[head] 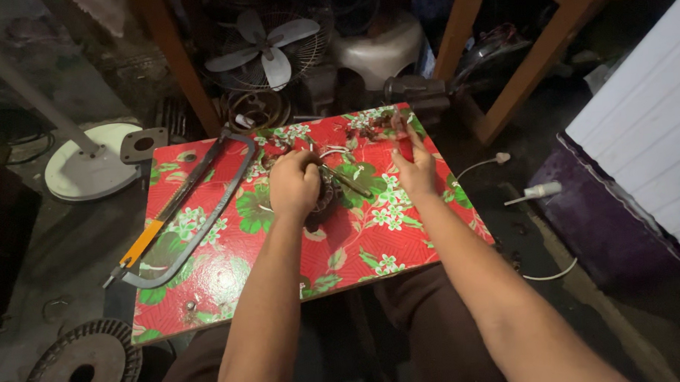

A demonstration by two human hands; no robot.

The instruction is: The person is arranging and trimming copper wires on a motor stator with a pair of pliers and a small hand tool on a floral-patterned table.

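The left hand [293, 183] closes over a small dark motor [326, 193] near the middle of the red floral board [230, 278], a thin rod (possibly a screwdriver) [347, 180] jutting from the motor. The right hand [414, 162] hovers open just right of the motor, holding nothing. A hacksaw [197, 207] lies on the board's left part.

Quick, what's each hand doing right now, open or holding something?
Left hand: closed over a dark round motor part on the red floral board.
Right hand: open, fingers spread, holding nothing, raised over the board's far edge.
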